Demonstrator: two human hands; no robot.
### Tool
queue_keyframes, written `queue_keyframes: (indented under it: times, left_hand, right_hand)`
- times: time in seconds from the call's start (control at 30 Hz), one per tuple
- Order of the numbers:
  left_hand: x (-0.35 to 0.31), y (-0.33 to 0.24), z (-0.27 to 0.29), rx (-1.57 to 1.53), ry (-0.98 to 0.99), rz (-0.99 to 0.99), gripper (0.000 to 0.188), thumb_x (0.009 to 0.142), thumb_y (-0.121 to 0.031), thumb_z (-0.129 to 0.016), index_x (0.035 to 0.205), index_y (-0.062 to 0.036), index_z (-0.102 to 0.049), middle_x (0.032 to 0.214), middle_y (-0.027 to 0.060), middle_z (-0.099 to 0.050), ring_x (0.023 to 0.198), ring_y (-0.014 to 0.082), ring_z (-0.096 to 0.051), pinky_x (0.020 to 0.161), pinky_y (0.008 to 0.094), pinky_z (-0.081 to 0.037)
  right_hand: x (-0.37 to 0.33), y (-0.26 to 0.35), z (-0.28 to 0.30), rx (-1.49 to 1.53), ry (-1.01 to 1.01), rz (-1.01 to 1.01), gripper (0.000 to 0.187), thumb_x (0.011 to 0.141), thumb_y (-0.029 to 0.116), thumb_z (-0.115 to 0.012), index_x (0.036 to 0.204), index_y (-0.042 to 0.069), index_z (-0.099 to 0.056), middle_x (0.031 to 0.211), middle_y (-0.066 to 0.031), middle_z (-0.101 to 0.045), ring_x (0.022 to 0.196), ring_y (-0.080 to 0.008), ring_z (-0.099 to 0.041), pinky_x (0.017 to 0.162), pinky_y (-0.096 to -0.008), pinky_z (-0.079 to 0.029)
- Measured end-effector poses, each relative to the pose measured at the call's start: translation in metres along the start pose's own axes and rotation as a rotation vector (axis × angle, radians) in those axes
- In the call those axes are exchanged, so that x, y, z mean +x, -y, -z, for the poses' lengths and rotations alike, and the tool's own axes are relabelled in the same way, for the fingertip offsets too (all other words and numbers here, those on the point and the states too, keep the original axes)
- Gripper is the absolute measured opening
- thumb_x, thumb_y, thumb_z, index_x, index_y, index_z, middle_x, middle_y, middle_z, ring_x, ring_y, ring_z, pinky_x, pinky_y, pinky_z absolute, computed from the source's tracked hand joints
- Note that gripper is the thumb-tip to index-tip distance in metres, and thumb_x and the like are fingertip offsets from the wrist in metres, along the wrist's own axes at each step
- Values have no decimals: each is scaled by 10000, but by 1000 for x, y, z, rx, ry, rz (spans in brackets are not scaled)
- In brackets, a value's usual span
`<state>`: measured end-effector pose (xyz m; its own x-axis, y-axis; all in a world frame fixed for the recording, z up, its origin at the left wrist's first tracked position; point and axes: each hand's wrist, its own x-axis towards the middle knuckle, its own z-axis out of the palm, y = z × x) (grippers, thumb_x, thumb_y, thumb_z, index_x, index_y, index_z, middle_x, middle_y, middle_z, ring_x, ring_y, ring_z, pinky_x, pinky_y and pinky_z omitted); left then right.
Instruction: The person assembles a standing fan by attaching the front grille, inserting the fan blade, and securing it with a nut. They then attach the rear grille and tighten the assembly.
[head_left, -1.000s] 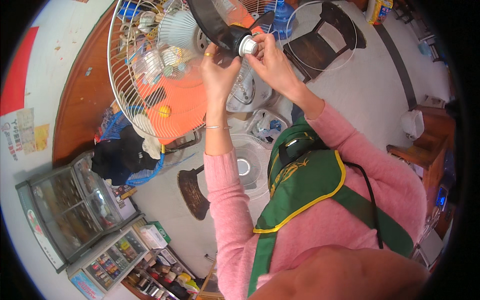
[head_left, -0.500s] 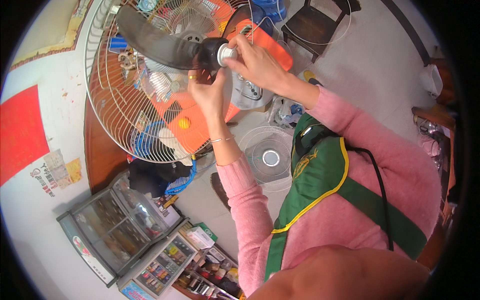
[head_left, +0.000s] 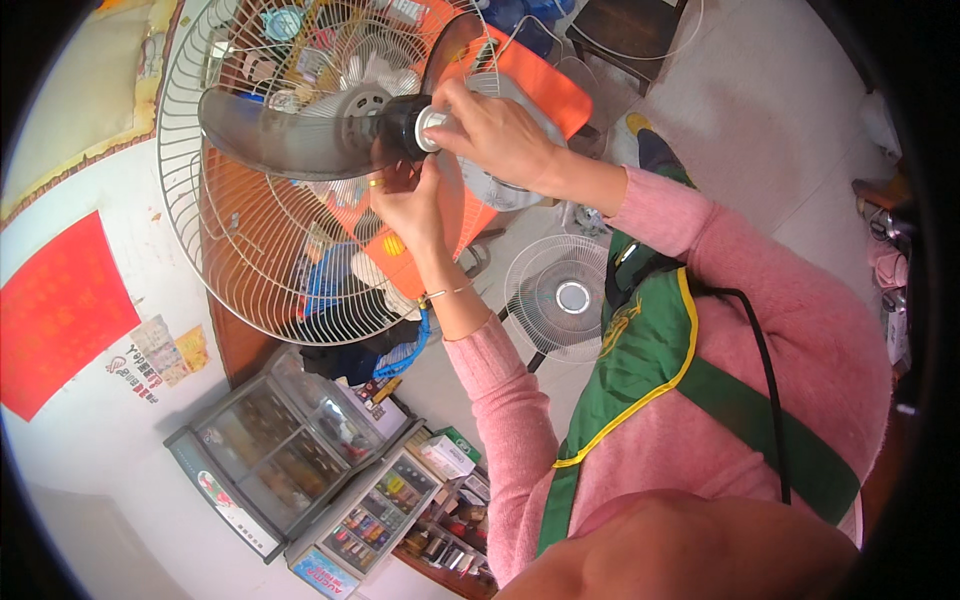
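Observation:
A dark see-through fan blade set (head_left: 285,145) with a black hub (head_left: 400,128) sits before a round wire fan guard (head_left: 215,240). My right hand (head_left: 500,140) is closed, its thumb and fingers gripping a white ridged knob (head_left: 430,129) at the front of the hub. From below, my left hand (head_left: 412,205) curls round the blade's root by the hub, thumb up; its fingertips are partly hidden behind the blade. Another round wire grille (head_left: 535,290) with a pale centre disc (head_left: 572,297) is low down beside my green apron.
Behind the fan stands an orange table (head_left: 565,100) with clutter and a grey appliance (head_left: 510,185). A dark wooden stool (head_left: 625,30) is at the far right. Lower left are a glass display cabinet (head_left: 270,450) and shelves of small goods (head_left: 385,510). A red sheet (head_left: 65,310) hangs on the wall.
The blade has turned, its long tip swinging down and left within the guard. Both hands stay at the hub and knob, slightly lower and further left. The whole view has shifted a little.

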<state>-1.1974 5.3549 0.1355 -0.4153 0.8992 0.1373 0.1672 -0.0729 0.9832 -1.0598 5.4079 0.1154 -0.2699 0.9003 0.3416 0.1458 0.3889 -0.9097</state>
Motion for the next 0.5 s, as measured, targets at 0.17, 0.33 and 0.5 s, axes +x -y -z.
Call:
queue_keyframes:
  times: [0.17, 0.33, 0.5]
  left_hand:
    - [0, -1, 0, 2, -10, -13, 601, 702, 145, -622, 1265, 41, -443, 1092, 108, -594, 921, 137, -592, 772, 250, -485]
    - [1, 2, 3, 19, -5, -25, 618, 700, 147, -618, 1279, 44, -427, 1104, 119, -591, 945, 155, -594, 800, 263, -485]
    - [1, 3, 2, -12, 3, -28, 621, 700, 146, -621, 1281, 46, -425, 1108, 121, -590, 945, 159, -596, 809, 269, -486]
  right_hand:
    - [-4, -8, -2, 109, 22, 81, 364, 848, 272, -618, 1046, 30, -433, 756, -166, -608, 659, -328, -613, 561, -413, -462]
    - [0, -11, 1, -67, 116, -38, 374, 865, 295, -591, 1048, 14, -425, 756, -178, -604, 674, -348, -613, 560, -428, -458]
    - [4, -8, 1, 26, 55, -57, 383, 863, 302, -590, 1061, 23, -417, 765, -183, -603, 678, -368, -608, 561, -440, -453]
